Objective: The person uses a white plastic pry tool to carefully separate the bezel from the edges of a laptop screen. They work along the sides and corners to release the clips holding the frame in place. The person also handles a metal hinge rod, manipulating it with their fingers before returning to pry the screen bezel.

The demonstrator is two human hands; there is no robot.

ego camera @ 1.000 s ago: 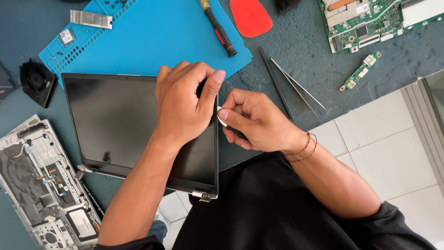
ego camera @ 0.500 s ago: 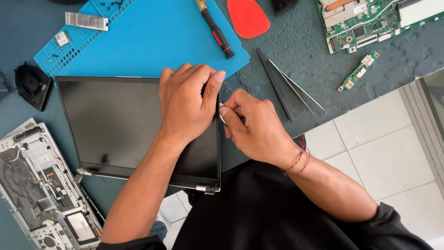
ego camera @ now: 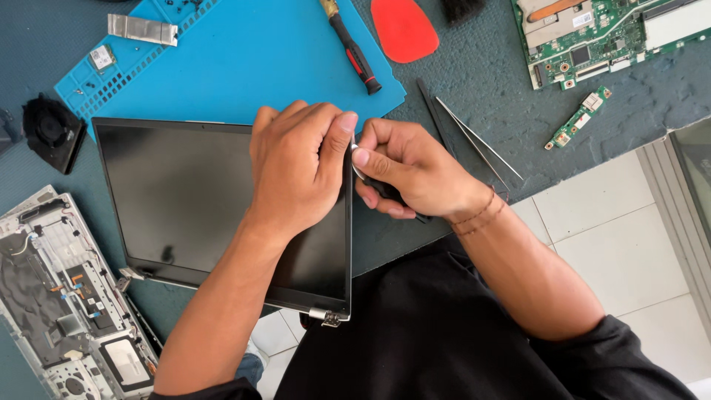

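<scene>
A detached laptop screen panel (ego camera: 192, 207) lies flat on the table (ego camera: 459, 81), its far edge overlapping a blue work mat (ego camera: 244, 59). The left hand (ego camera: 296, 167) presses down on the panel's right edge, fingers together. The right hand (ego camera: 411, 174) has its fingers clamped on a thin dark pry tool (ego camera: 370, 180) whose tip meets that edge; most of the tool is hidden in the grip. The mat's small compartments (ego camera: 104, 70) hold a chip and tiny parts too small to make out. An opened laptop base (ego camera: 59, 304) is cut off at the left.
</scene>
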